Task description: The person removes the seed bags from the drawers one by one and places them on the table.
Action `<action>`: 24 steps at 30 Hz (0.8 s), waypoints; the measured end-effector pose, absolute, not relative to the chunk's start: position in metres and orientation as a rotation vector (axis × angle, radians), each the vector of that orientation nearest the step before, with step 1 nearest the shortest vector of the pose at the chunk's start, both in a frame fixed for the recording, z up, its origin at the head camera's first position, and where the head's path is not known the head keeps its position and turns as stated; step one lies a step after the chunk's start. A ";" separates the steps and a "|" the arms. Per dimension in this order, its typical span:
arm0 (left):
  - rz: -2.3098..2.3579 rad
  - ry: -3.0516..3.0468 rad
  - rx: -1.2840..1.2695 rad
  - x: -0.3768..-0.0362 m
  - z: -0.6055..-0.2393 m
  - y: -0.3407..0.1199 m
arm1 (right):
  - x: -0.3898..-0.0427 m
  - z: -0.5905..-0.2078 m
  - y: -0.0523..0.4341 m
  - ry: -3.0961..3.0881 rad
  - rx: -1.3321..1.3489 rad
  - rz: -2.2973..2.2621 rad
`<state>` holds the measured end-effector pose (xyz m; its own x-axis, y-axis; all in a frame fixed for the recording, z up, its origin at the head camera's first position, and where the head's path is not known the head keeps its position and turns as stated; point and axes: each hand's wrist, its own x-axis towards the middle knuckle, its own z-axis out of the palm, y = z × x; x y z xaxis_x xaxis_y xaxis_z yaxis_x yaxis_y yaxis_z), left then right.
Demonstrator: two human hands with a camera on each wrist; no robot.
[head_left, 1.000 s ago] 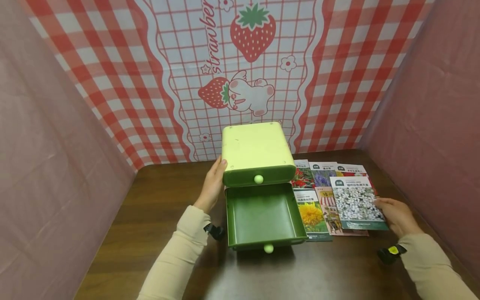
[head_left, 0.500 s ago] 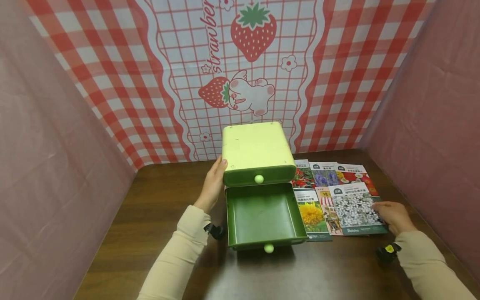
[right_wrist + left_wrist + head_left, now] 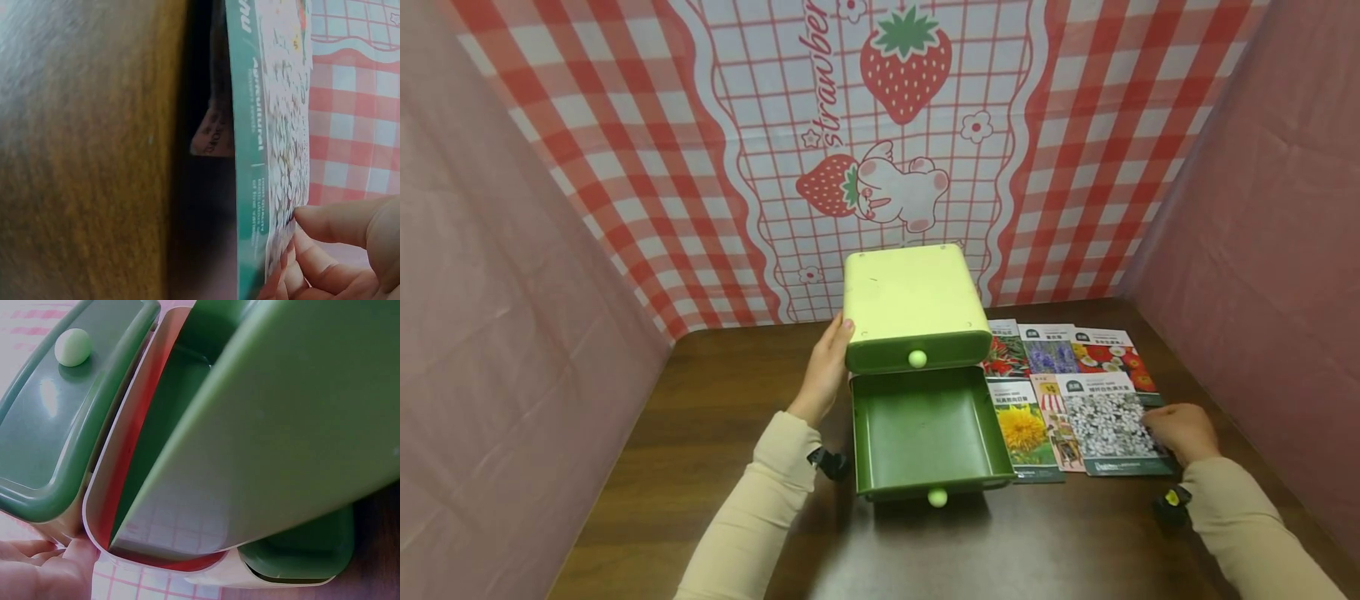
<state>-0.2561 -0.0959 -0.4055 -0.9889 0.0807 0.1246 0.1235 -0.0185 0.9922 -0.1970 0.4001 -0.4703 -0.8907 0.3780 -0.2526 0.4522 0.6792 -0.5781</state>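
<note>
A small drawer cabinet (image 3: 917, 296) with a pale yellow-green shell and dark green drawers stands mid-table. Its top drawer is closed, and the drawer below (image 3: 928, 433) is pulled out with nothing in it. My left hand (image 3: 826, 371) rests against the cabinet's left side, fingers touching the shell near the front edge. At the right, my right hand (image 3: 1183, 429) pinches the right edge of a seed packet (image 3: 1112, 425) printed with white flowers. In the right wrist view, thumb and fingers hold that packet's edge, slightly above the wood.
Several other seed packets lie behind and left of the held one, including a yellow sunflower packet (image 3: 1024, 429) and a red-flower packet (image 3: 1116, 358). A pink illustrated packet (image 3: 1063, 425) is partly covered. Checked cloth (image 3: 625, 167) hangs behind the wooden table (image 3: 722, 367).
My right hand has lowered the white-flower packet toward the table's front, onto or just over the pink packet, uncovering more of the red-flower packet. The left hand and cabinet stay put.
</note>
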 end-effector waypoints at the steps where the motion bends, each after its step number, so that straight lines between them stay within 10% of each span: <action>1: -2.212 -2.177 -0.228 -0.256 -0.405 -0.096 | -0.197 -0.471 0.400 2.783 0.679 -0.992; 24: -2.262 -2.154 -0.210 -0.257 -0.406 -0.096 | -0.194 -0.465 0.391 2.841 0.673 -0.996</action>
